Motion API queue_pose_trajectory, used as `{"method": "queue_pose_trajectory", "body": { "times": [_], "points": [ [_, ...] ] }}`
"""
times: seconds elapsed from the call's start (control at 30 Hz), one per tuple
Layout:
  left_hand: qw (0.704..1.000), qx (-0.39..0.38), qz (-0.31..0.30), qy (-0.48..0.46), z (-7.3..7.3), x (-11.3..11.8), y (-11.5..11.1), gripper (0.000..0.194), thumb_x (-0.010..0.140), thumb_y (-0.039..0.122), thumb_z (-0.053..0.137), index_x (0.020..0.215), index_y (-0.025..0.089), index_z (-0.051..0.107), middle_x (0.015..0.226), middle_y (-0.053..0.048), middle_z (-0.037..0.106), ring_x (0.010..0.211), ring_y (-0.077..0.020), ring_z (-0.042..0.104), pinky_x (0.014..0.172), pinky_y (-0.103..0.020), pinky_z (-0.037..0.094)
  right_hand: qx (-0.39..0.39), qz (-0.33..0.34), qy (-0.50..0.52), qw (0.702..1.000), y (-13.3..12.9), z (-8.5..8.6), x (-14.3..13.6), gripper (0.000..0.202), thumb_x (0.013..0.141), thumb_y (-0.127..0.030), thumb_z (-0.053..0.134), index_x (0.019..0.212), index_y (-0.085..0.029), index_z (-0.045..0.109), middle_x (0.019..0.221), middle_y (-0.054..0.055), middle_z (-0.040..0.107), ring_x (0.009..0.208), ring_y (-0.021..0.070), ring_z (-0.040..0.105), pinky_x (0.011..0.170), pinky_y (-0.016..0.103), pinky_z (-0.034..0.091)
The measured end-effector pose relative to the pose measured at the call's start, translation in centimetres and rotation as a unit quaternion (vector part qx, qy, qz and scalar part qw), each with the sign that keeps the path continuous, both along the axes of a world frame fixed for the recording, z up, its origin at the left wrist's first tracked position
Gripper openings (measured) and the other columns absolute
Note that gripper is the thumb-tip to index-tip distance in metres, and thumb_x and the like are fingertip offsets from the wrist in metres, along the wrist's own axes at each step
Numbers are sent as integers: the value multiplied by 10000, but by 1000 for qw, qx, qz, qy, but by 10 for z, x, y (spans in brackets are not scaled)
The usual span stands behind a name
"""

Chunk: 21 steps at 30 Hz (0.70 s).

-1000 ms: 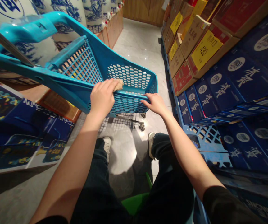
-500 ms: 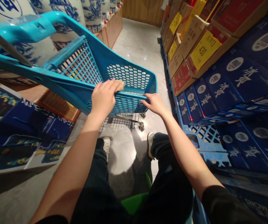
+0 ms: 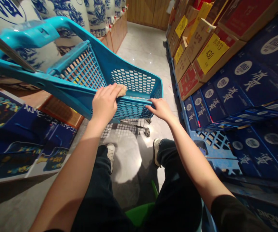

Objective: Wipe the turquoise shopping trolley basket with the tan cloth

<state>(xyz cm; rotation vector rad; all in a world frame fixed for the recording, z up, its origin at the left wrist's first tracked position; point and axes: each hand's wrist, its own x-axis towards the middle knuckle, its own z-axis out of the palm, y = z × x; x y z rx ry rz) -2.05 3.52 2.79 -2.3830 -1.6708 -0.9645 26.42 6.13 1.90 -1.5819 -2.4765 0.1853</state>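
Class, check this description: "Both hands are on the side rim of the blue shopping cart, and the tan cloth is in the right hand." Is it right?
Not quite: the hand is wrong. The head view shows the tan cloth in the left hand. Both hands are indeed on the side rim of the blue shopping cart.
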Motion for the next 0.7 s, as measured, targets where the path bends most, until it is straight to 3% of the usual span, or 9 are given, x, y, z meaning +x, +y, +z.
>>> {"method": "queue_pose_trajectory", "body": {
  "times": [0.23, 0.33, 0.43, 0.63, 0.7],
  "points": [
    [993, -35, -104, 33, -2, 29, -7, 639, 1009, 65, 452, 1593, 197, 676, 1708, -123, 618, 1633, -305, 548, 1372, -577, 448, -10, 9, 0, 1000, 0, 3, 1, 358, 1144, -382, 609, 1371, -149, 759, 1345, 180, 844, 1277, 345, 779, 1111, 422, 516],
    [998, -25, -63, 16, -1, 22, -4, 649, 1021, 72, 455, 1611, 245, 663, 1699, -100, 631, 1610, -312, 577, 1371, -604, 439, -14, 9, 0, 1000, -1, 4, 1, 381, 1147, -378, 597, 1384, -122, 751, 1354, 193, 835, 1286, 345, 772, 1105, 414, 508],
    [1000, -17, -21, 5, -2, 19, -3, 605, 1040, 99, 461, 1591, 222, 678, 1685, -111, 644, 1595, -326, 590, 1374, -602, 434, -9, 5, 0, 1000, -1, 4, 0, 368, 1148, -383, 605, 1376, -135, 753, 1355, 185, 837, 1277, 340, 772, 1100, 406, 506],
    [987, -38, -142, 59, -9, 54, -11, 667, 1011, 44, 430, 1637, 163, 628, 1742, -142, 577, 1688, -288, 475, 1389, -547, 429, -4, 12, 3, 1000, 0, 2, -1, 326, 1140, -357, 622, 1337, -138, 760, 1302, 179, 855, 1255, 334, 781, 1054, 383, 509],
    [987, -42, -141, 58, -9, 55, -10, 675, 1012, 44, 423, 1646, 166, 621, 1746, -139, 572, 1680, -290, 487, 1393, -549, 421, -4, 15, 6, 1000, 0, 1, 0, 325, 1136, -358, 628, 1335, -138, 760, 1301, 179, 855, 1252, 335, 783, 1046, 384, 510]
  ]
}}
